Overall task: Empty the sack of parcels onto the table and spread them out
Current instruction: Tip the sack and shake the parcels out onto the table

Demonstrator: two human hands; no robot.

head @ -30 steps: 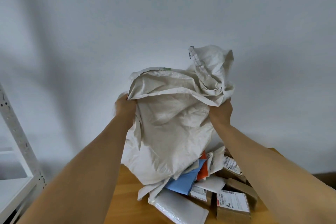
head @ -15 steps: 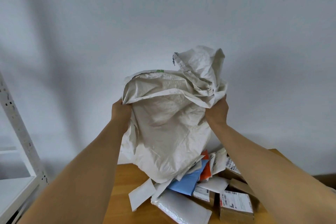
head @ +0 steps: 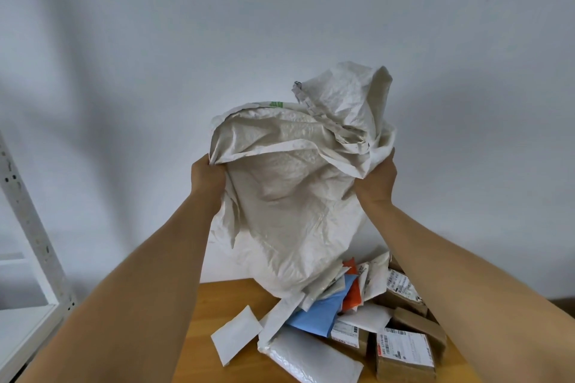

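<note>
I hold a crumpled off-white woven sack (head: 292, 196) upside down above the wooden table (head: 224, 298). My left hand (head: 207, 177) grips its left fold and my right hand (head: 378, 180) grips its right fold. The sack's mouth hangs just over a heap of parcels. In the heap I see a blue mailer (head: 320, 314), an orange packet (head: 353, 292), a white padded mailer (head: 314, 357), a small white envelope (head: 236, 334) and brown labelled boxes (head: 404, 354).
A white metal shelf upright (head: 28, 218) and its shelf board (head: 21, 329) stand at the left, beside the table. A plain white wall (head: 280, 25) rises right behind the table.
The sack has risen a little higher off the heap. A small white envelope has slid out to the left onto the table, and more of the parcels show below the mouth.
</note>
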